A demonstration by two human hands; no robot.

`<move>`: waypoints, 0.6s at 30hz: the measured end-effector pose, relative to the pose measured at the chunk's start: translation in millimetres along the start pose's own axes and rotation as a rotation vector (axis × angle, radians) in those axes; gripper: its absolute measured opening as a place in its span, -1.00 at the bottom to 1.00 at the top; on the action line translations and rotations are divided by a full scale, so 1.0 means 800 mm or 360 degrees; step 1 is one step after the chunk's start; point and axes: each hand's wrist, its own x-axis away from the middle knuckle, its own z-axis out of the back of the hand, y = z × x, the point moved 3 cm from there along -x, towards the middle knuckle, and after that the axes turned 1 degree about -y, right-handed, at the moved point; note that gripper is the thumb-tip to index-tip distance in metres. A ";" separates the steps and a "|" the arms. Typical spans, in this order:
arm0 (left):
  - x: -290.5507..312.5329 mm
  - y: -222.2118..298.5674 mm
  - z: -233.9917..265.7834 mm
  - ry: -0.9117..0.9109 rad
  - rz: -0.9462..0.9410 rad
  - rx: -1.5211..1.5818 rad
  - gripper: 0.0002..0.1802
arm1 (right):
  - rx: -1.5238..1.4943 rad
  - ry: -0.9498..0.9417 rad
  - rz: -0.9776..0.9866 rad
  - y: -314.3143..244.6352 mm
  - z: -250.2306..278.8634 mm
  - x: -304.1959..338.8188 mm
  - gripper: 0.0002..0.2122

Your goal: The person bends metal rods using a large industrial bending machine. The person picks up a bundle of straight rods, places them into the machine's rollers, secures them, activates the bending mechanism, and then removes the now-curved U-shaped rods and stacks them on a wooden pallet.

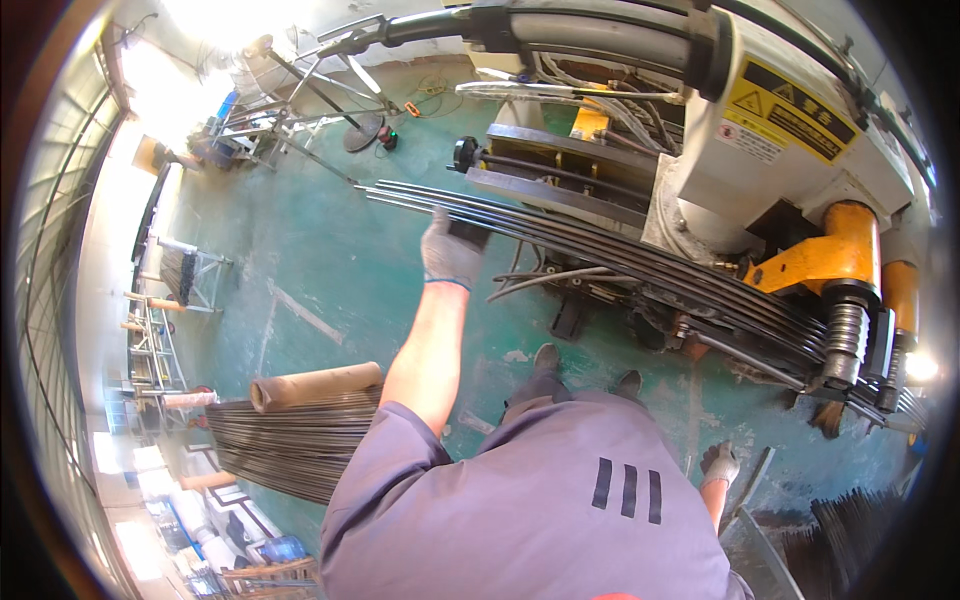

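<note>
Upper centre: my left hand (450, 250) meets rods (640, 256); uneven support could splay them. Right hand (720, 463), lower right. Finger closure: can't tell, either hand.

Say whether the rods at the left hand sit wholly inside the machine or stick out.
Sticking out: the thin rods extend past the gloved left hand, ends seen against green floor.
</note>
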 end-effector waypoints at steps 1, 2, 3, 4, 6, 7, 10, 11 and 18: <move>-0.023 0.040 0.023 0.0069 -0.0082 -0.0028 -0.53 | 0.0034 0.0031 -0.0022 0.011 0.001 0.013 -0.67; -0.045 0.081 0.043 0.0100 -0.0171 -0.0114 -0.54 | 0.0100 0.0130 -0.0119 0.014 -0.008 0.036 -0.69; -0.064 0.121 0.057 0.0129 -0.0261 -0.0198 -0.54 | 0.0164 0.0227 -0.0214 0.017 -0.016 0.067 -0.70; -0.078 0.157 0.063 0.0228 -0.0366 -0.0310 -0.52 | 0.0221 0.0329 -0.0313 0.020 -0.030 0.098 -0.72; -0.104 0.210 0.072 0.0407 -0.0378 -0.0428 -0.56 | -0.0057 0.0231 -0.0451 0.046 -0.042 0.120 -0.70; -0.116 0.233 0.079 0.0481 -0.0398 -0.0527 -0.57 | 0.0059 0.0246 -0.0358 0.054 -0.046 0.129 -0.69; -0.136 0.262 0.097 0.0548 -0.0454 -0.0818 -0.58 | 0.0257 0.0223 -0.0181 0.084 -0.049 0.145 -0.68; -0.139 0.262 0.100 0.0567 -0.0494 -0.0909 -0.58 | 0.0294 0.0197 -0.0134 0.090 -0.051 0.148 -0.69; -0.129 0.236 0.095 0.0278 -0.0238 -0.0755 -0.65 | 0.0813 -0.0078 0.0103 0.106 -0.029 0.110 -0.72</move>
